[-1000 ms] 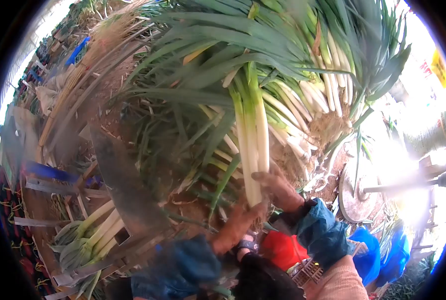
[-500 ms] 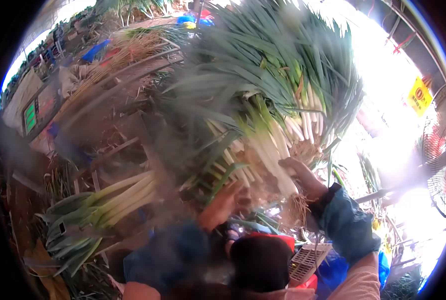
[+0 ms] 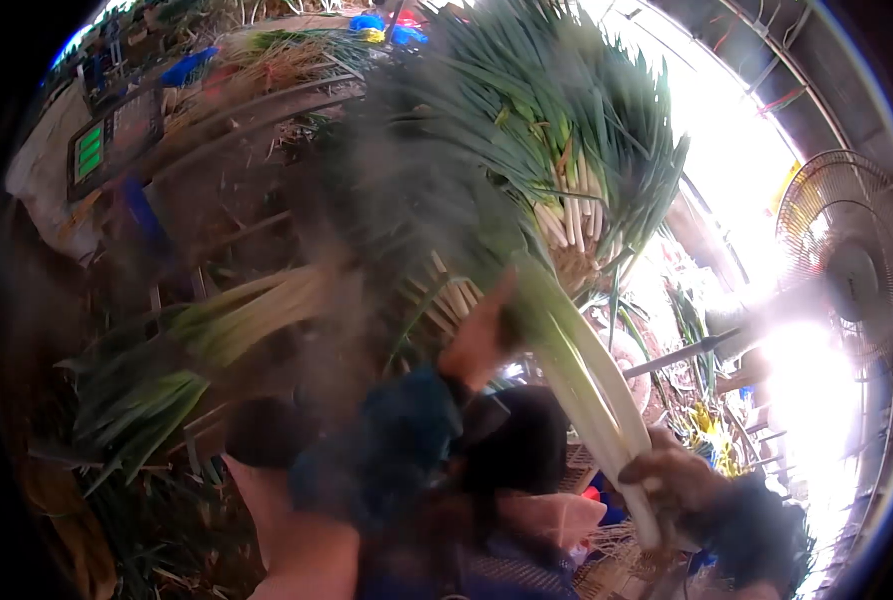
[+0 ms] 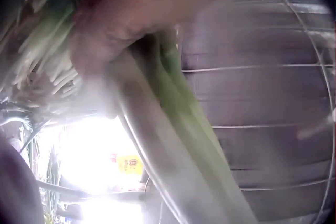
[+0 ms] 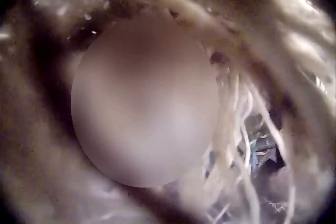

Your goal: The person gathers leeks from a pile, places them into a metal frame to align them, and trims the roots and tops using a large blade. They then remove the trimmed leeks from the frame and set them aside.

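Several long leeks point(image 3: 582, 365) slant across the space before me, green tops up and white ends toward the lower right. My left hand point(image 3: 479, 335) holds them near the green part. In the left wrist view the fingers of that left hand point(image 4: 147, 11) curl over the stalks point(image 4: 168, 134). Lower down, my right hand point(image 3: 672, 475) grips the white ends near the roots. Pale stringy roots point(image 5: 244, 129) hang close in the right wrist view, where much is blurred. Behind them rises a big heap of leeks point(image 3: 567, 130).
Another bunch of leeks point(image 3: 237, 320) lies at the left. A scale with a green display point(image 3: 90, 150) stands at the far left. To the right is a standing fan point(image 3: 847, 260) with a pole reaching toward me. A slatted crate point(image 3: 579, 465) sits low by the right arm.
The leeks moved from upright before the heap toward me and to the lower right, now slanting. The right hand moved down and right with their root ends; the left hand came onto their green part.
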`<state>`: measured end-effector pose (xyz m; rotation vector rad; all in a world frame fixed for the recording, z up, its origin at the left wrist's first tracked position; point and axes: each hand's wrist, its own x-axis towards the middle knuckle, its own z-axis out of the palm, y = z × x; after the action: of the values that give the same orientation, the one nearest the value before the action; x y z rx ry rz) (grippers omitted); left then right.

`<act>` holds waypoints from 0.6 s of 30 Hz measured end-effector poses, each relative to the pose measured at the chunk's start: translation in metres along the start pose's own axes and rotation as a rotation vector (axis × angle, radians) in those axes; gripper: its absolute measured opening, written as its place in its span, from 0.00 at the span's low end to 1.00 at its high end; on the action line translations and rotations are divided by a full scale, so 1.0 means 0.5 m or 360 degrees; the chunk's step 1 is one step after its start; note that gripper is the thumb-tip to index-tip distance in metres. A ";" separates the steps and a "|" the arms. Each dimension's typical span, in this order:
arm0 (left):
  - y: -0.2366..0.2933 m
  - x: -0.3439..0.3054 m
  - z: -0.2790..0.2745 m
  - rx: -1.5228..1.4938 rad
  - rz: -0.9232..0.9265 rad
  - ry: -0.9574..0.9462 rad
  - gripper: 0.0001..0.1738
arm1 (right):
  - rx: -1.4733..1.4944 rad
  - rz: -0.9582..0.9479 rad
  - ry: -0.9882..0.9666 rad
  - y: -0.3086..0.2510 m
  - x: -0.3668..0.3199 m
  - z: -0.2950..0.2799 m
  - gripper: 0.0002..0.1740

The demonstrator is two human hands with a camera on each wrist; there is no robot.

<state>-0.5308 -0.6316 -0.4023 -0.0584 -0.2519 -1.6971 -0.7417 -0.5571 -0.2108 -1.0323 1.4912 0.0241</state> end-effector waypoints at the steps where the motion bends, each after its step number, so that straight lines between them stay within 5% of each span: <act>1: 0.000 -0.012 0.005 -0.0013 0.0003 -0.0007 0.24 | -0.0113 -0.0065 -0.0042 0.019 -0.011 0.000 0.35; 4: 0.008 -0.031 0.029 -0.0104 0.0016 -0.0106 0.26 | -0.0509 -0.0377 -0.0022 0.081 -0.036 0.007 0.28; 8: 0.099 -0.030 0.049 0.0438 0.0591 -0.0015 0.31 | -0.0913 -0.0798 0.0116 0.134 -0.050 0.008 0.37; 11: 0.207 -0.105 0.152 0.0346 0.0705 -0.0221 0.34 | -0.0846 -0.1032 0.0272 0.127 -0.024 0.009 0.39; 12: 0.247 -0.121 0.170 0.0875 0.1182 -0.0074 0.34 | -0.1096 -0.1159 0.0168 0.093 -0.019 0.005 0.45; 14: 0.310 -0.204 0.249 0.1297 0.1527 0.0044 0.36 | -0.0934 -0.1475 0.0080 0.039 0.038 0.027 0.46; 15: 0.349 -0.263 0.296 0.1170 0.1417 -0.0002 0.38 | -0.1084 -0.1498 0.0073 -0.004 0.061 0.034 0.47; 18: 0.493 -0.414 0.366 0.1586 0.1990 0.0164 0.36 | -0.1309 -0.2053 -0.0016 -0.173 0.133 0.148 0.41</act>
<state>-0.2779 -0.4235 -0.2293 0.5117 -0.7614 -0.2199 -0.6215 -0.6048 -0.2355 -2.4873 0.5313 -0.2915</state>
